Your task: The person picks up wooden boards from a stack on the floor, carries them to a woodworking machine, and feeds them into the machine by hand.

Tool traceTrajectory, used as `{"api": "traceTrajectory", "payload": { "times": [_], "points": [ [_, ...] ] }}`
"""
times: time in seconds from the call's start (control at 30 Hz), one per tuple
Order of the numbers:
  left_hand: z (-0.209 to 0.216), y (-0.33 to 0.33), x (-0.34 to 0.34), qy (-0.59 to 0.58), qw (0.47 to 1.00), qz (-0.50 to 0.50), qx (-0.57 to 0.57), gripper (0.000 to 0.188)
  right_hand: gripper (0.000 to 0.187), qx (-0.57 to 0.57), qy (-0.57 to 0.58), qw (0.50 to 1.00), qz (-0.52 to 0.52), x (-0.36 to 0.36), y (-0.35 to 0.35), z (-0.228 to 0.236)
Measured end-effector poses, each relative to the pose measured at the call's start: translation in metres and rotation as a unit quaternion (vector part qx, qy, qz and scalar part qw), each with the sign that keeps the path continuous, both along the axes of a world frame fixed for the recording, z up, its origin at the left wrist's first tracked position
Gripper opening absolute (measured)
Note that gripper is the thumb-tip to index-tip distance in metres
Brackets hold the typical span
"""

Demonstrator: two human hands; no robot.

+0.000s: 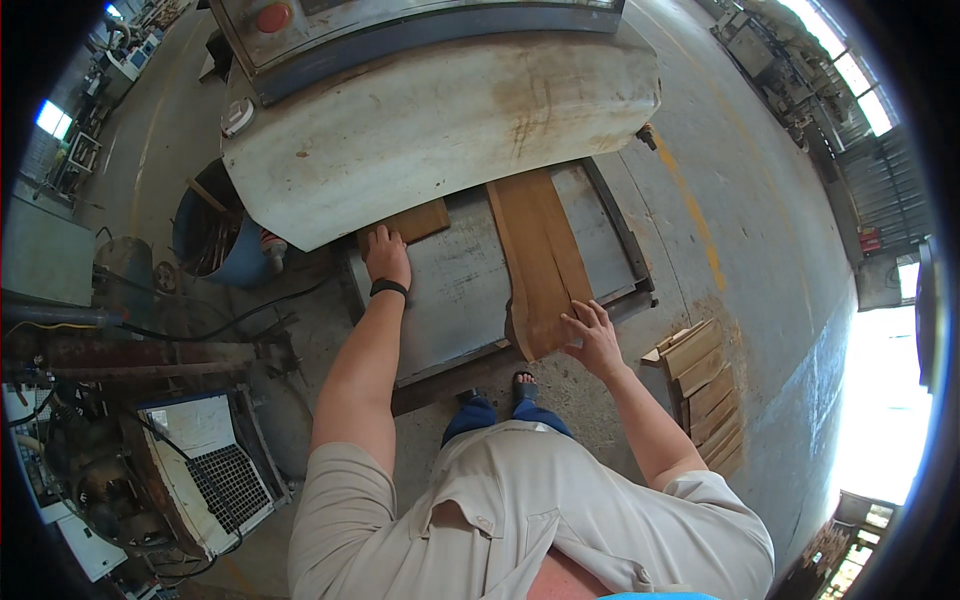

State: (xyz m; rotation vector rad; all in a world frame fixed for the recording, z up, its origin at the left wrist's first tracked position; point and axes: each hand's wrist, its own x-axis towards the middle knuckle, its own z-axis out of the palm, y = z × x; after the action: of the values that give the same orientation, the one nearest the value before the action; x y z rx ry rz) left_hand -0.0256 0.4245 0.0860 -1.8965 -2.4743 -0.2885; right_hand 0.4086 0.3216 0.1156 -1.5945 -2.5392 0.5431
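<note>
A long brown plank (pixel 545 260) lies on the grey metal machine bed (pixel 450 280), its far end passing under the pale machine cover. My right hand (pixel 597 340) grips the plank's near right corner, fingers on top and thumb low at the edge. To the left, a shorter wooden board (pixel 428 220) is partly hidden under the same cover. My left hand (pixel 388 258) has its fingers bent over the near end of that board; the thumb is hard to make out.
The stained machine cover (pixel 430 130) spans the far side, with a red button (pixel 273 17) above. A blue barrel (pixel 222 240) of wood scraps stands left. Stacked boards (pixel 705 390) lie on the floor at right. Near left is a machine with a black grille (pixel 230 487).
</note>
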Motion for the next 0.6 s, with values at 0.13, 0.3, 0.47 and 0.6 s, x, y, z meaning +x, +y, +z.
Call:
{"api": "traceTrajectory", "payload": {
  "times": [0.13, 0.3, 0.47, 0.6],
  "points": [
    [0.001, 0.004, 0.005, -0.011, 1.0, -0.012, 0.012, 0.026, 0.07, 0.03, 0.071, 0.996, -0.037, 0.003, -0.003, -0.016],
    [-0.007, -0.006, 0.0, -0.02, 0.998, -0.063, 0.009, 0.044, 0.071, 0.015, 0.097, 0.934, -0.343, 0.003, -0.006, -0.041],
    [-0.02, -0.034, -0.016, -0.052, 0.992, -0.105, 0.036, 0.046, 0.074, -0.083, 0.151, 0.918, -0.356, 0.006, -0.002, -0.05],
    [-0.012, -0.086, 0.024, -0.194, 0.971, -0.129, 0.056, 0.05, 0.075, -0.11, 0.177, 0.914, -0.347, 0.01, -0.008, -0.051]
  ]
}}
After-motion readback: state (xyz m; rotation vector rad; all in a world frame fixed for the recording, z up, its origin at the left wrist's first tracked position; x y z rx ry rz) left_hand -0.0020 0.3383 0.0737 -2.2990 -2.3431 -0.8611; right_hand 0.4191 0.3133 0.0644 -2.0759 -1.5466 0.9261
